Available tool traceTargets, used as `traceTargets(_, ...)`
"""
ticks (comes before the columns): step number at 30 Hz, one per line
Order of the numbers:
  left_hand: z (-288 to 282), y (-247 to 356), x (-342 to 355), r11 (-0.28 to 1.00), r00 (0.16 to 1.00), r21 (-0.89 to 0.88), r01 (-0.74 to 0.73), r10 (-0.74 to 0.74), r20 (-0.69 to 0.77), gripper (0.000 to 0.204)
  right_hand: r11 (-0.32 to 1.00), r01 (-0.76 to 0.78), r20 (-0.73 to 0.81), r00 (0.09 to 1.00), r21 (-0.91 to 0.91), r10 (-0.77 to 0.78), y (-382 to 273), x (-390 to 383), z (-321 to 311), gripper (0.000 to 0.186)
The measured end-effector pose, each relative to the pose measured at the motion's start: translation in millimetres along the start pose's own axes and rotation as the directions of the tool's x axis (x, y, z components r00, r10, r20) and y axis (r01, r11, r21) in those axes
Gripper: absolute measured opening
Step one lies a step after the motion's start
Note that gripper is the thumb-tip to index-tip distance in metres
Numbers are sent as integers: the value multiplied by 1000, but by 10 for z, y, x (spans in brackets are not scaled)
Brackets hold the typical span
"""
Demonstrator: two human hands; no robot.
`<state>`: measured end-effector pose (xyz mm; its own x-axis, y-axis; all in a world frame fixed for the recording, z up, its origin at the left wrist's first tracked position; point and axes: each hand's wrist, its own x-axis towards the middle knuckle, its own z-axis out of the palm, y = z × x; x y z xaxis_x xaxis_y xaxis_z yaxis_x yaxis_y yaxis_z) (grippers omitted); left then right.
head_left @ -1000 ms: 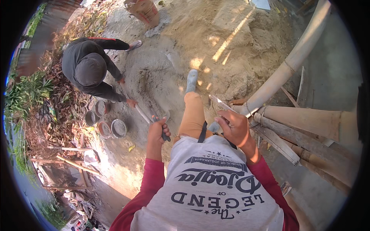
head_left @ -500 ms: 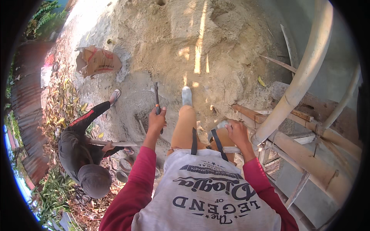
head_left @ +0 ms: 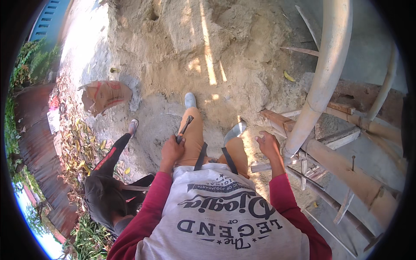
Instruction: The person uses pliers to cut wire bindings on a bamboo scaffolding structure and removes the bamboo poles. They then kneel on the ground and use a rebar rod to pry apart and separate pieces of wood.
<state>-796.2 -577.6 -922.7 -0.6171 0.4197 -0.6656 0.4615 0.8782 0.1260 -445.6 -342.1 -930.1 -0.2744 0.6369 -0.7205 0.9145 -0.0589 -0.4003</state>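
My left hand (head_left: 173, 149) is closed round the dark grip of a hammer (head_left: 186, 125), whose head points up and away over my left thigh. My right hand (head_left: 269, 146) hovers beside my right knee, close to the wooden and bamboo frame. Its fingers are curled in toward the thumb; whatever lies inside them, if anything, is hidden. The end of a timber piece (head_left: 277, 119) juts out just beyond that hand. A thick bamboo pole (head_left: 323, 82) rises past it on the right.
At my left a co-worker (head_left: 104, 195) bends over near dry leaves. A torn brown paper sack (head_left: 106, 96) lies on the grey ground ahead of them. Sandy soil (head_left: 173, 52) rises in front of me. Bamboo rails (head_left: 346, 169) with a protruding nail (head_left: 353, 162) run along my right.
I have stepped forward, my right foot now showing ahead. My left hand has drawn the hammer in over my thigh; my right hand has come away from my leg. The co-worker bends lower.
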Motion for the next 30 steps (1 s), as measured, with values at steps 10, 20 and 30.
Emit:
traceTargets(10, -1001, 180, 1548, 955, 960, -139, -262, 273, 68, 42, 865, -313, -72, 927, 392, 368, 85, 341, 233, 35)
traceTargets(20, -2026, 1408, 2005, 724, 728, -217, -655, 682, 77, 47, 871, 104, -476, 865, 481, 160, -1314, 1850, -166, 29)
traceTargets(30, -1563, 3435, 2459, 691, 655, -232, -684, 723, 222, 42, 567, -110, -317, 735, 816, 599, -1059, 3420, -1198, 52)
